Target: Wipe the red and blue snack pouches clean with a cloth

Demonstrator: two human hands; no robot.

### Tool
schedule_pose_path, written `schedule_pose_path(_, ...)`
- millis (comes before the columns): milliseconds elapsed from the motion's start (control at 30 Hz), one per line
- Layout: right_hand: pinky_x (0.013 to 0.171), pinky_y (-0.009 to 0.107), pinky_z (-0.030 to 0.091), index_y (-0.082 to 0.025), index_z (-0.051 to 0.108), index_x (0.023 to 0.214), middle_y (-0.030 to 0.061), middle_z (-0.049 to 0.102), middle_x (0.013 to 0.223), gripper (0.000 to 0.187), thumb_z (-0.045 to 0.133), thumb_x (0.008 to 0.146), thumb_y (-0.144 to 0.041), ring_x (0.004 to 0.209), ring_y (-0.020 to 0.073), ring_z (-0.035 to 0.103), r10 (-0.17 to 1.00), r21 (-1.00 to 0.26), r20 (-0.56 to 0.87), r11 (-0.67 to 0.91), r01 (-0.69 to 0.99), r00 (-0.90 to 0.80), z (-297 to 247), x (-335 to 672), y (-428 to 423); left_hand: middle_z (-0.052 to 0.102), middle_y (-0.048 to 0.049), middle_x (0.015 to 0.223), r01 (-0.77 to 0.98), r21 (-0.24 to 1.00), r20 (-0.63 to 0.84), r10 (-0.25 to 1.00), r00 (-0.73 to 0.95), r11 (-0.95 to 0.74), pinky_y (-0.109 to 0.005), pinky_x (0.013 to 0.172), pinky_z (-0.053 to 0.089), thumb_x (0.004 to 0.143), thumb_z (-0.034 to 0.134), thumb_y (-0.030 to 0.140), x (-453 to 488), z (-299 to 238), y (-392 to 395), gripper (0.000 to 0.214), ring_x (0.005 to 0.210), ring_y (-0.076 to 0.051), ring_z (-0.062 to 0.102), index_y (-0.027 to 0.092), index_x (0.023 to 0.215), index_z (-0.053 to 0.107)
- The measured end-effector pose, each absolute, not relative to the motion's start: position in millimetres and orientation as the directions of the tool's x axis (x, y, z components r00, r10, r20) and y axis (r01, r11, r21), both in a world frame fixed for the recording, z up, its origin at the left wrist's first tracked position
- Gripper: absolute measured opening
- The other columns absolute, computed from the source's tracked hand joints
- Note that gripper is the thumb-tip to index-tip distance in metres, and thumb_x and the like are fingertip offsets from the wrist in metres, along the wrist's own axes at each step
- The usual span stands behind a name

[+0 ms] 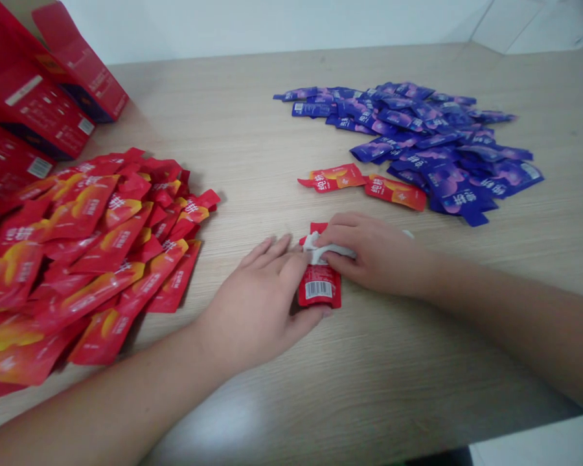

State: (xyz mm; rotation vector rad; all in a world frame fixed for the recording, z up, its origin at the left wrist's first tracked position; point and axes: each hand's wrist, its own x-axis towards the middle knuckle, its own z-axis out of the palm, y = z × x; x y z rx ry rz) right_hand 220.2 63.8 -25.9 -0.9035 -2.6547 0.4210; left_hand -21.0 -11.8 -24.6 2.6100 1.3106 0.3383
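A small red pouch [319, 289] lies barcode side up on the table in front of me. My left hand [265, 298] steadies it from the left, the thumb along its bottom edge and the forefinger at its upper left side. Bunched in the fingers of my right hand [369, 252] is a white tissue [318, 252], pressed against the upper part of the pouch. Part of the pouch is hidden under the tissue and my fingers. Just beyond my hands are two more red pouches, one on the left [337, 178] and one on the right [394, 193].
A large heap of red and orange pouches [102, 239] spreads over the left side. Behind it stand red cardboard boxes [43, 90], one with its flap up. Purple pouches [418, 129] are piled at the back right of the wooden table [369, 382], near the white wall [272, 26].
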Motion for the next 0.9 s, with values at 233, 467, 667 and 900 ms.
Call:
schedule_pose_path(233,0.092,0.039,0.052,-0.022,0.077,0.110,0.0082,0.073,0.107,0.016,0.063,0.104,-0.027,0.102,0.0257,0.068,0.639,-0.393,0.170,0.742,0.543,-0.751,-23.7,219.8,63.3,0.080,-0.0054,0.120,0.588,0.237,0.338,0.633,0.697,-0.773,-0.044,0.109,0.058,0.109,0.058,0.027,-22.0,-18.7,-16.8,0.018,0.115,-0.025,0.076,0.020,0.115,0.073)
schedule_pose_path(467,0.091,0.040,0.052,-0.020,0.077,0.109,0.0096,0.073,0.107,0.017,0.063,0.104,-0.028,0.102,0.0267,0.068,0.638,-0.382,0.171,0.745,0.547,-0.750,-25.5,218.8,64.2,0.080,-0.0048,0.115,0.557,0.111,0.366,0.555,0.747,-0.823,-0.041,0.091,0.063,0.109,0.057,0.015,-21.6,-16.5,-22.2,0.013,0.102,-0.023,0.077,0.016,0.111,0.070)
schedule_pose_path(667,0.093,0.041,0.053,-0.021,0.077,0.107,0.0093,0.074,0.108,0.017,0.062,0.104,-0.027,0.104,0.0268,0.069,0.641,-0.390,0.193,0.745,0.541,-0.743,-26.4,219.4,64.9,0.079,-0.0115,0.104,0.552,-0.008,0.298,0.525,0.797,-0.834,-0.040,0.079,0.067,0.109,0.043,0.010,-17.0,-12.4,-27.0,0.027,0.092,-0.026,0.077,0.012,0.108,0.070)
schedule_pose_path(900,0.098,0.042,0.054,-0.023,0.075,0.113,0.0083,0.076,0.113,0.017,0.062,0.104,-0.028,0.109,0.0265,0.069,0.647,-0.427,0.226,0.738,0.523,-0.728,-28.9,222.6,62.9,0.075,-0.0102,0.110,0.559,0.030,0.176,0.555,0.813,-0.829,-0.046,0.084,0.066,0.102,0.059,0.020,-14.2,-10.0,-29.7,0.018,0.099,-0.030,0.075,0.016,0.117,0.068)
